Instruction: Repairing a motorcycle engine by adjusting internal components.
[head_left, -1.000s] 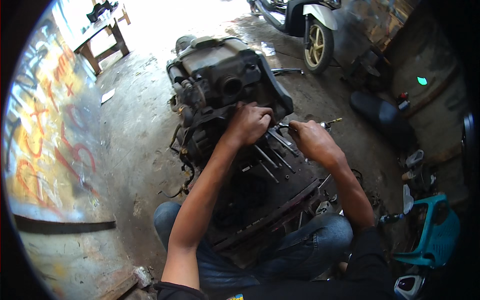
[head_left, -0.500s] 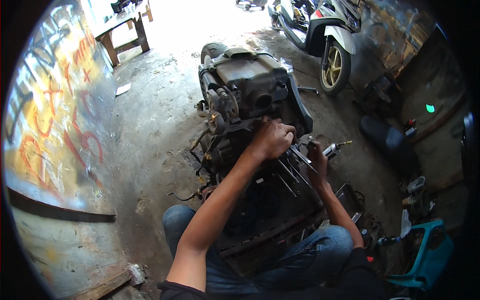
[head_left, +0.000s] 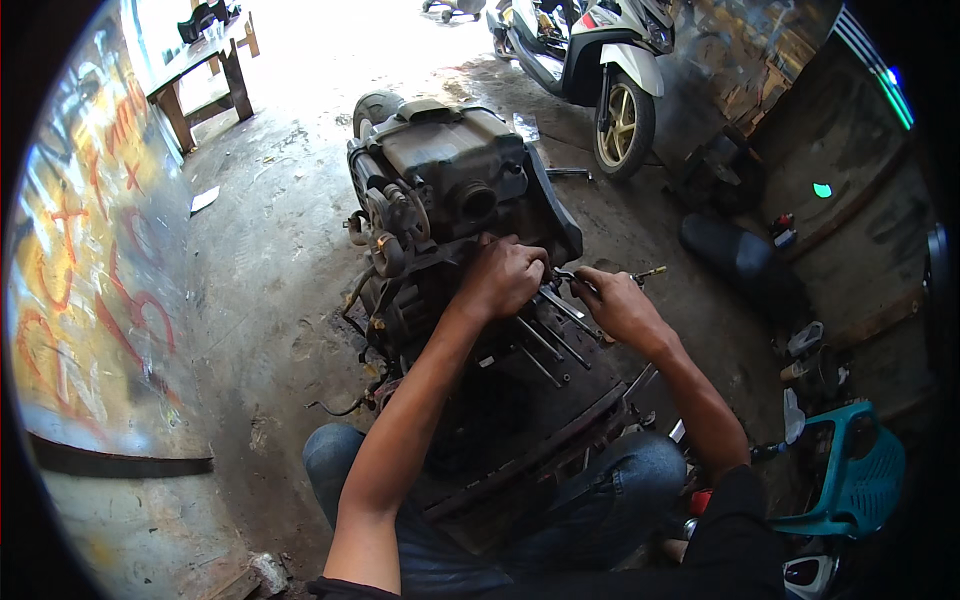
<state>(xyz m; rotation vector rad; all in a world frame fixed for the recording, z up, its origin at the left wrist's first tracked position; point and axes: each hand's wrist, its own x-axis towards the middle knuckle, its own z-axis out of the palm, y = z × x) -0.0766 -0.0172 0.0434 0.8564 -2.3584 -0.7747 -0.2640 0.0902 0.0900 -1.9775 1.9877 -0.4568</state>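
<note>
A dirty scooter engine unit (head_left: 400, 305) stands in front of me, with a dark box-shaped housing (head_left: 440, 140) on top. My left hand (head_left: 503, 277) is closed against the engine, just below the housing's round opening (head_left: 476, 201). What its fingers grip is hidden. My right hand (head_left: 622, 308) is closed at the engine's right side, its fingers around a small shiny metal tool (head_left: 563, 274) whose kind I cannot make out. Between and below the hands, several long metal studs (head_left: 541, 339) and a flat silver bar (head_left: 567, 308) stick out toward me.
A white scooter (head_left: 600, 70) is parked at the far right. A black seat (head_left: 740, 255) lies on the floor at right, and a teal plastic chair (head_left: 860, 490) is nearer. A wooden table (head_left: 195, 75) stands far left, beside a painted wall (head_left: 95, 270).
My right hand has turned from upright to palm-down and come closer to the engine's side. My left hand stays at the same spot on the engine. The whole view has shifted.
</note>
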